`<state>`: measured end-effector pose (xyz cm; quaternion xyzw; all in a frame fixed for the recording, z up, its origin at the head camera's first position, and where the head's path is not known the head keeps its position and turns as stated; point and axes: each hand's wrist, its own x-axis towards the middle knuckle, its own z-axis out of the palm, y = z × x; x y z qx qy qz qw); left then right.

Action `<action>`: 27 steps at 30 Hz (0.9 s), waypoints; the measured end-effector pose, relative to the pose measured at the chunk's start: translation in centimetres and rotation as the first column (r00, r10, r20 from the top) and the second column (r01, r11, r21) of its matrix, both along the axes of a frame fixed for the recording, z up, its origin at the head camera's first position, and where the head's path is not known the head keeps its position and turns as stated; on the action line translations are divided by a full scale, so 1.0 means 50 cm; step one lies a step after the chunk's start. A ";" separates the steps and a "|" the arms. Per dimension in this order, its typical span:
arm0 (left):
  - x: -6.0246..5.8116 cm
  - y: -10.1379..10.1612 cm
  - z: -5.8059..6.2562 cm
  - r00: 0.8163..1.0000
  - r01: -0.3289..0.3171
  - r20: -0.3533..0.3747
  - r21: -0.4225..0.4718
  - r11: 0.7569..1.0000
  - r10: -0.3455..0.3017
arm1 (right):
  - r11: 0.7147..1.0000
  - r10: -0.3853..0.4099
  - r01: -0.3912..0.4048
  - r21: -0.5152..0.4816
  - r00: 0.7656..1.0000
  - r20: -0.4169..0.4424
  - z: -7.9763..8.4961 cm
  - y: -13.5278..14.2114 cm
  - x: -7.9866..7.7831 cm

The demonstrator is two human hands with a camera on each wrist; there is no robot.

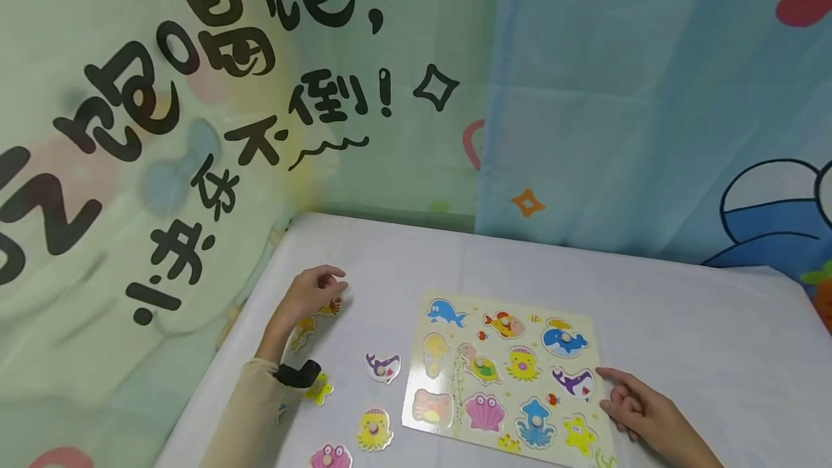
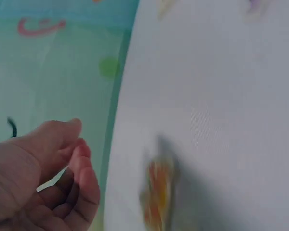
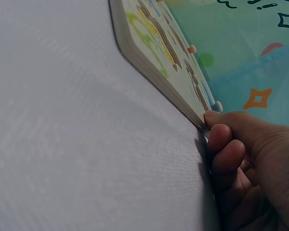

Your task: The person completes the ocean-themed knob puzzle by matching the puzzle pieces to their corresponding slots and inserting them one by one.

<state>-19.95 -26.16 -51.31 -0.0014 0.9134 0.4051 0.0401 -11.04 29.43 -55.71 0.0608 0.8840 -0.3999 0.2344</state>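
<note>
White cloth covered the table (image 1: 682, 323), and from my end the head view laid it all out. The left hand (image 1: 310, 291) was just beside an orange piece (image 1: 335, 306), with the seahorse (image 1: 302, 332) nearer the wrist. The star (image 1: 318, 388), purple whale (image 1: 382, 368), octopus (image 1: 375, 430) and shell (image 1: 330, 458) lay loose on the left, well spaced, and the board (image 1: 432, 383) sat flat to the right of them. The right hand (image 1: 650, 410) was at the board's right edge. I liked that split: one minding the board, the other free for small stuff.

Left wrist view: thumb and fingertips were drawn close, loosely bent, and I saw nothing between them. The orange piece sat on the cloth, apart from the fingers in this shot and pretty blurry. For flat bits like that, I'd have come in low and pinched the rim, since a thin piece seemed likely to skid.

Right wrist view: one tip was on the board's edge, with other fingers curled beside it. Honestly, I couldn't tell whether that was a proper pinch or just a steadying touch. A couple of knobs (image 3: 217, 106) stuck up from the board's face. Light pressure seemed plenty; pushing hard could've shifted the board.
</note>
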 end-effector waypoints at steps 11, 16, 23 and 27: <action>0.038 -0.050 -0.046 0.995 -0.010 0.102 -0.097 0.995 0.020 | 1.000 -0.023 0.024 -0.011 1.000 0.015 -0.004 0.003 0.002; 0.039 -0.048 -0.053 0.991 -0.088 0.097 -0.093 0.992 0.096 | 1.000 -0.007 0.007 -0.022 1.000 -0.002 -0.004 0.004 0.003; 0.040 -0.046 -0.052 0.997 -0.078 0.019 -0.089 0.993 0.080 | 1.000 0.013 -0.014 -0.022 1.000 -0.018 -0.001 0.001 0.005; 0.045 -0.017 -0.033 0.998 -0.032 -0.059 -0.085 0.996 0.027 | 1.000 0.006 -0.006 -0.016 1.000 -0.017 -0.001 0.002 0.005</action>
